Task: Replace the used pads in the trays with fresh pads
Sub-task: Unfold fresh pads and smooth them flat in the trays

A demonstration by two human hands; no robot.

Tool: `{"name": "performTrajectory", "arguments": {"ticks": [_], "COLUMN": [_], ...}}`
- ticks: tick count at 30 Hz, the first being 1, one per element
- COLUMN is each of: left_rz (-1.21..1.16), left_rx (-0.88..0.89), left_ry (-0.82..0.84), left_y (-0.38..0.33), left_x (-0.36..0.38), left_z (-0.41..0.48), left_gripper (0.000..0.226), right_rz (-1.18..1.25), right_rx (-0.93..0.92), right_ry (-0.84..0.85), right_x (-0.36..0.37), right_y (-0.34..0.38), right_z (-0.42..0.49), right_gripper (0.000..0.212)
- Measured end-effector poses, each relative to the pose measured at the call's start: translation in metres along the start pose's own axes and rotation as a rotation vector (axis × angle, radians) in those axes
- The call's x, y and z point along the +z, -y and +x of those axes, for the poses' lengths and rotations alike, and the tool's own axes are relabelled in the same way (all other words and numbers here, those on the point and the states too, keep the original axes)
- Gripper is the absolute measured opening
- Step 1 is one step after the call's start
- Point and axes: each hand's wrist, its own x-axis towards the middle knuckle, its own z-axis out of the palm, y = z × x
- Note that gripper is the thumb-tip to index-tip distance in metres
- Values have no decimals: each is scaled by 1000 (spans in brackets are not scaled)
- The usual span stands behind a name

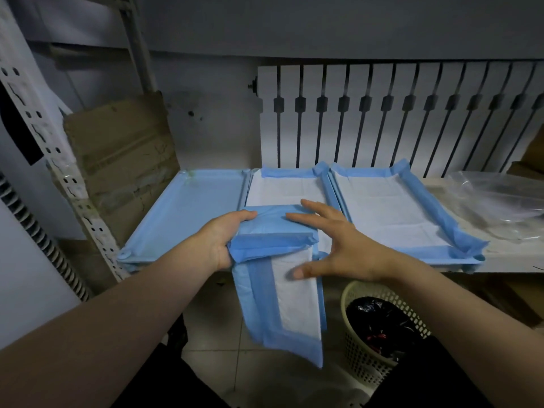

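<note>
Three blue trays stand side by side on a low shelf. The left tray (188,207) is bare. The middle tray (325,184) and the right tray (338,189) each hold a white pad with blue edges: the middle pad (282,189) and the right pad (388,210). In front of the middle tray I hold a folded blue-and-white pad (276,278), partly unfolded and hanging down toward the floor. My left hand (220,240) grips its folded left side. My right hand (338,248) is spread over it, thumb on the hanging white part.
A perforated white waste basket (362,357) lined with a black bag stands on the tiled floor at lower right. Clear plastic wrapping (497,201) lies right of the trays. A cardboard box (123,160) and a metal rack upright (61,172) are at left, a radiator (382,113) behind.
</note>
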Motion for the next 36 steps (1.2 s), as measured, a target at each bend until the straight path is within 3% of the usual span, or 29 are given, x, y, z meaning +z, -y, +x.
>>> {"name": "performTrajectory", "arguments": {"ticks": [3, 6, 8, 13, 16, 18, 20, 22, 24, 28, 32, 36], "left_rz": [21, 76, 122, 94, 133, 137, 165, 201, 174, 174, 68, 150], "left_rx": [0, 31, 24, 0, 17, 75, 143, 179, 244, 447, 543, 604], "left_ry": [32, 68, 95, 103, 138, 167, 167, 206, 281, 342, 210, 103], "left_y": [5, 9, 10, 11, 13, 13, 12, 10, 9, 5, -7, -9], "left_x": [8, 10, 7, 10, 12, 12, 10, 6, 2, 11, 27, 28], "left_z": [0, 1, 3, -1, -5, -5, -2, -2, -4, -12, -20, -19], "left_gripper": [27, 28, 41, 28, 21, 32, 59, 76, 80, 60, 36, 24], "right_rz": [-65, 193, 384, 400, 444, 570, 699, 779, 821, 888, 902, 1047], "right_rx": [-16, -43, -31, 22, 23, 112, 196, 220, 229, 232, 257, 254], "right_ry": [-171, -261, -215, -120, -209, -338, -422, -433, -427, -409, -393, -381], "right_x": [5, 5, 1, -2, 1, -2, -8, -14, -18, -16, -12, -18], "right_y": [-10, -13, -8, -7, -7, -8, -11, -11, -10, -6, -1, 5], "right_z": [5, 5, 1, 3, 6, 8, 10, 11, 11, 10, 10, 8], "right_gripper": [65, 36, 26, 25, 12, 11, 14, 16, 15, 15, 18, 22]}}
